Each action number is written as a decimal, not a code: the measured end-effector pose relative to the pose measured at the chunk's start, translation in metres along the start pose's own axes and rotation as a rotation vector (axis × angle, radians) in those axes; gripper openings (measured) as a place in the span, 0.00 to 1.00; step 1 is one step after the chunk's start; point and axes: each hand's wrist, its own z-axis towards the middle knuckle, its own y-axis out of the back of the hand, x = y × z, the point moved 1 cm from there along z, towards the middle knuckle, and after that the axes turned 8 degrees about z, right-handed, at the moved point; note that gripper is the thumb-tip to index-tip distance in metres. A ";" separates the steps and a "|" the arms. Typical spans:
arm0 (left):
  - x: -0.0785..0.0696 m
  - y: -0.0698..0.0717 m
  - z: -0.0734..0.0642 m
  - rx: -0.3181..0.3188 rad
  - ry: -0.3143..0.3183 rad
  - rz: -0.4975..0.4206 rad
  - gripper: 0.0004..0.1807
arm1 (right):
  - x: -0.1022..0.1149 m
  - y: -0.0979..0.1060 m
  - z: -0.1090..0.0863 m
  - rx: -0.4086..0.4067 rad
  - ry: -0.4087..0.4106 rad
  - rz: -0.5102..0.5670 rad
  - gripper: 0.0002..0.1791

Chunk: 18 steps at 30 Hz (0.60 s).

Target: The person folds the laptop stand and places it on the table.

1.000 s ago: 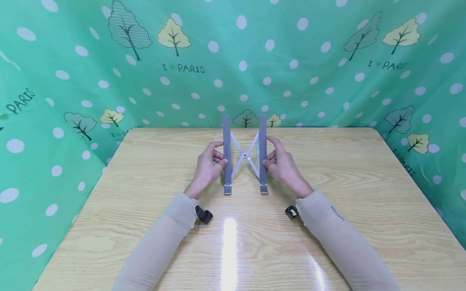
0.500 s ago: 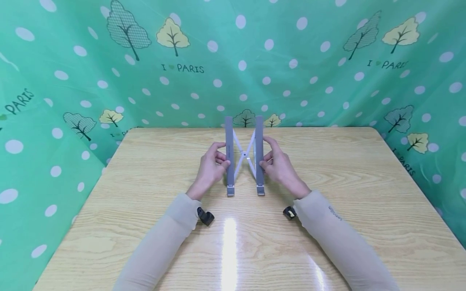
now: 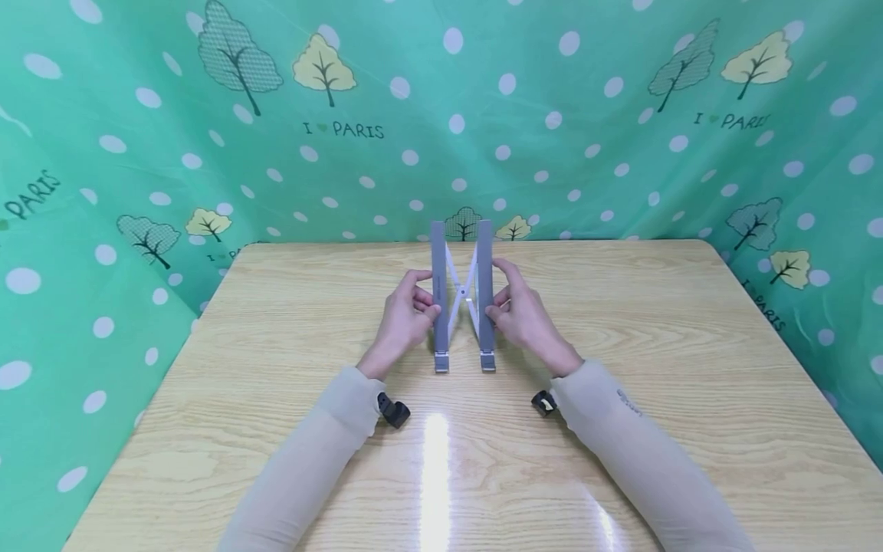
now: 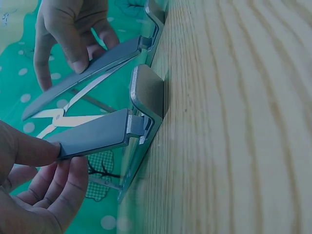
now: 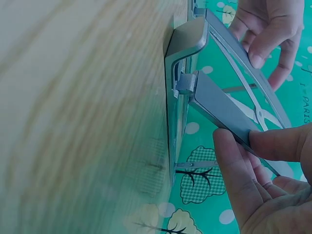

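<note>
A grey folding laptop stand (image 3: 486,284) stands on the table, its two long arms raised at a slant and joined by crossed silver bars (image 3: 463,292). My left hand (image 3: 407,314) pinches the left arm between thumb and fingers. On the opposite side, my right hand (image 3: 520,314) pinches the right arm the same way. In the left wrist view, the left thumb lies on top of the grey arm (image 4: 95,135) with fingers beneath. The right wrist view has the right thumb and fingers on the other arm (image 5: 222,107). Hooked front lips (image 5: 187,39) sit at the table surface.
The light wood table (image 3: 276,345) extends around the stand on all sides. Behind it hangs a green curtain (image 3: 441,115) with white dots and tree prints. Black wrist devices (image 3: 395,411) are worn at both cuffs.
Both hands have moved toward each other, bringing the stand's two arms closer together. The crossed bars have narrowed into a steeper X. Both hands keep their hold.
</note>
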 end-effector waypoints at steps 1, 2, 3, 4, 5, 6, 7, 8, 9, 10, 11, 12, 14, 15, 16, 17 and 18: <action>-0.001 -0.001 0.000 0.001 0.001 -0.002 0.31 | 0.000 -0.001 0.000 0.003 -0.001 0.001 0.46; -0.001 -0.001 0.000 0.003 0.000 -0.003 0.31 | 0.000 -0.001 0.000 0.006 -0.003 0.003 0.46; -0.002 -0.002 0.000 0.003 0.000 -0.005 0.31 | 0.001 -0.002 0.000 0.009 -0.005 0.003 0.46; -0.002 -0.002 0.000 0.002 -0.002 -0.007 0.31 | 0.001 -0.002 0.000 0.009 -0.006 0.000 0.46; -0.003 -0.003 0.000 0.001 -0.004 -0.011 0.31 | 0.001 -0.002 0.000 0.008 -0.006 -0.003 0.46; -0.003 -0.004 0.000 0.000 -0.004 -0.012 0.31 | 0.001 -0.002 0.000 0.006 -0.006 -0.007 0.46; -0.004 -0.004 0.000 0.000 -0.004 -0.013 0.31 | 0.001 -0.003 0.000 0.004 -0.006 -0.010 0.46; -0.004 -0.005 0.000 -0.002 -0.004 -0.014 0.31 | 0.001 -0.003 0.000 0.003 -0.005 -0.012 0.46; -0.004 -0.006 0.000 -0.004 -0.005 -0.015 0.31 | 0.001 -0.003 0.001 0.004 -0.004 -0.014 0.46; -0.005 -0.006 0.000 -0.006 -0.008 -0.013 0.31 | 0.002 -0.003 0.001 0.005 -0.003 -0.014 0.46; -0.005 -0.007 0.000 -0.009 -0.012 -0.011 0.31 | 0.002 -0.004 0.001 0.006 -0.003 -0.014 0.46; -0.005 -0.008 0.000 -0.010 -0.015 -0.009 0.31 | 0.002 -0.004 0.001 0.009 -0.002 -0.011 0.46; -0.006 -0.009 -0.001 -0.011 -0.023 -0.004 0.31 | 0.003 -0.005 0.001 0.016 0.000 -0.009 0.46; -0.007 -0.010 -0.001 -0.012 -0.028 -0.002 0.31 | 0.003 -0.006 0.001 0.018 0.001 -0.009 0.46; -0.007 -0.010 -0.001 -0.011 -0.032 -0.002 0.31 | 0.004 -0.006 0.001 0.018 0.003 -0.009 0.46; -0.008 -0.011 -0.002 -0.010 -0.033 -0.004 0.31 | 0.004 -0.007 0.001 0.018 0.005 -0.011 0.46; -0.009 -0.011 -0.002 -0.009 -0.034 -0.005 0.31 | 0.004 -0.007 0.001 0.016 0.007 -0.013 0.46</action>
